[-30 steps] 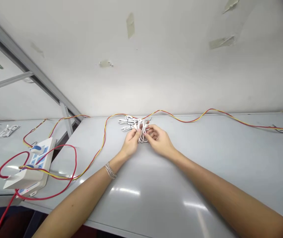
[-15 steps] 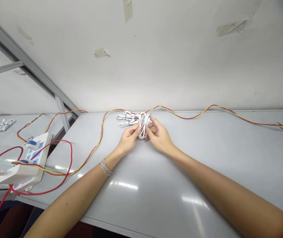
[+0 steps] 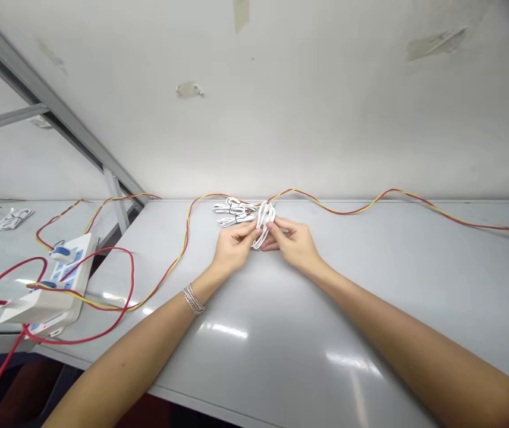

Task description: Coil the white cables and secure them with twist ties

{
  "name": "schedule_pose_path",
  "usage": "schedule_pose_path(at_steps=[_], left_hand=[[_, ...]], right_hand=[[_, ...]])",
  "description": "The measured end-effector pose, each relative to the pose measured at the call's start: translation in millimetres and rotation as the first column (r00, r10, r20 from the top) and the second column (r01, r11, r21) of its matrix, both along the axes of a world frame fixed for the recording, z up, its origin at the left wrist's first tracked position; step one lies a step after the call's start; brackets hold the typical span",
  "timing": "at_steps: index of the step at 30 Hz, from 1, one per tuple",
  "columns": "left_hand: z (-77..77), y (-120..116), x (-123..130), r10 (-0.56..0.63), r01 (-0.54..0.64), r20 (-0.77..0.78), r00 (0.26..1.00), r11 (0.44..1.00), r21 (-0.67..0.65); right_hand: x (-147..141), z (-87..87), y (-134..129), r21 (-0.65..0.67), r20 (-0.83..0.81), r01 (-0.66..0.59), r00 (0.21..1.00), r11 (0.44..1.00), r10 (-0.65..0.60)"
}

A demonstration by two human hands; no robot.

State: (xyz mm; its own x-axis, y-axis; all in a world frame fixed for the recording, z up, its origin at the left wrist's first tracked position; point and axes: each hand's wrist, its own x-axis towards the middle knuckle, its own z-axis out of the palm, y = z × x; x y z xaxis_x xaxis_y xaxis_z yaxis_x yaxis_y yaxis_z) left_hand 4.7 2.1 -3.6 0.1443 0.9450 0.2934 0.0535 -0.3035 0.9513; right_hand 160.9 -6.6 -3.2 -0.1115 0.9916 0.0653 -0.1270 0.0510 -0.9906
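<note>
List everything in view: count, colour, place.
Cable coil: one, white, centre, held
Tied cable bundles: at least two, white, left of coil
Wall: one, white, behind
Tape pieces: at least four, beige, wall
Tabletops: two, grey, below wall
Twisted wire: count unclear, red-yellow, along wall
Frame: one, grey, upper left
Loose bundle: one, white, far left
Power strip: one, white and blue, left
Plug: one, white and blue, on strip
Adapter: one, white, on strip
Cable loops: two, red, by strip
Bracelet: one, silver, left wrist
Left grip: one, bare, coil's left side
Right grip: one, bare, coil's right side
</note>
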Motion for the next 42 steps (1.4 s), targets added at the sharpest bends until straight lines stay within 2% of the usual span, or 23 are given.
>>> schedule_pose_path(at_steps=[5, 8, 12, 15, 18, 20, 22, 24, 25, 27, 28, 30, 34, 37, 40, 42], left_hand=[[0.8, 7, -10, -0.11, 0.107, -0.028, 0.993, 0.989, -0.103], [2.0, 7, -11, -0.13, 0.125, -0.027, 0.991, 0.982, -0.144], [4.5, 2, -8, -0.136, 0.125, -0.119, 0.984, 0.988, -0.092], [4.3, -2, -4, -0.116, 0.108, -0.18, 0.977, 0.993, -0.054], [1.5, -1, -3, -0.071, 0.064, -0.112, 0.991, 0.996, -0.061], [-0.3, 2, -4, -0.033, 0.033, 0.0, 0.999, 0.993, -0.114], [-0.9, 5, -5, 0.038, -0.015, 0.113, 0.993, 0.98, -0.197], [0.0, 8, -6, 0.116, -0.07, 0.166, 0.979, 0.962, -0.262], [0.9, 9, -7, 0.138, -0.085, 0.178, 0.974, 0.957, -0.276], [3.0, 11, -7, 0.144, -0.08, 0.204, 0.968, 0.953, -0.292], [4.1, 11, -7, 0.139, -0.067, 0.221, 0.965, 0.951, -0.302], [5.8, 10, -6, 0.125, -0.036, 0.26, 0.958, 0.946, -0.323], [7.0, 8, -4, 0.099, -0.005, 0.271, 0.957, 0.945, -0.328], [7.3, 7, -4, 0.098, -0.007, 0.263, 0.96, 0.945, -0.328], [7.9, 7, -5, 0.109, -0.015, 0.265, 0.958, 0.944, -0.33], [8.3, 7, -5, 0.107, -0.01, 0.275, 0.955, 0.943, -0.331]], right_hand=[[2, 8.1, -1, -0.094, -0.039, -0.006, 0.999, 0.996, 0.002], [1, 10.7, -2, -0.117, -0.063, 0.007, 0.998, 0.993, -0.014], [0, 8.0, -1, -0.183, -0.045, 0.089, 0.994, 0.979, -0.099], [-1, 5.3, 0, -0.206, -0.016, 0.107, 0.993, 0.973, -0.113], [-2, 4.8, -1, -0.149, 0.031, 0.078, 0.997, 0.986, -0.074], [0, 5.0, -1, 0.003, 0.163, 0.083, 0.983, 0.997, -0.083], [4, 4.7, 0, 0.248, 0.38, 0.093, 0.906, 0.964, -0.186], [10, 3.3, 3, 0.439, 0.596, 0.036, 0.736, 0.898, -0.32], [12, 2.3, 5, 0.455, 0.693, -0.007, 0.631, 0.891, -0.349], [16, -0.3, 7, 0.394, 0.842, -0.081, 0.431, 0.916, -0.324], [16, -1.6, 8, 0.357, 0.885, -0.118, 0.359, 0.927, -0.296], [16, -3.7, 8, 0.294, 0.933, -0.196, 0.27, 0.935, -0.237], [13, -4.5, 7, 0.236, 0.959, -0.269, 0.223, 0.934, -0.178], [12, -3.4, 5, 0.28, 0.938, -0.234, 0.272, 0.931, -0.214], [12, -2.6, 3, 0.376, 0.89, -0.181, 0.343, 0.909, -0.3], [12, -2.6, 3, 0.407, 0.879, -0.203, 0.353, 0.891, -0.322]])
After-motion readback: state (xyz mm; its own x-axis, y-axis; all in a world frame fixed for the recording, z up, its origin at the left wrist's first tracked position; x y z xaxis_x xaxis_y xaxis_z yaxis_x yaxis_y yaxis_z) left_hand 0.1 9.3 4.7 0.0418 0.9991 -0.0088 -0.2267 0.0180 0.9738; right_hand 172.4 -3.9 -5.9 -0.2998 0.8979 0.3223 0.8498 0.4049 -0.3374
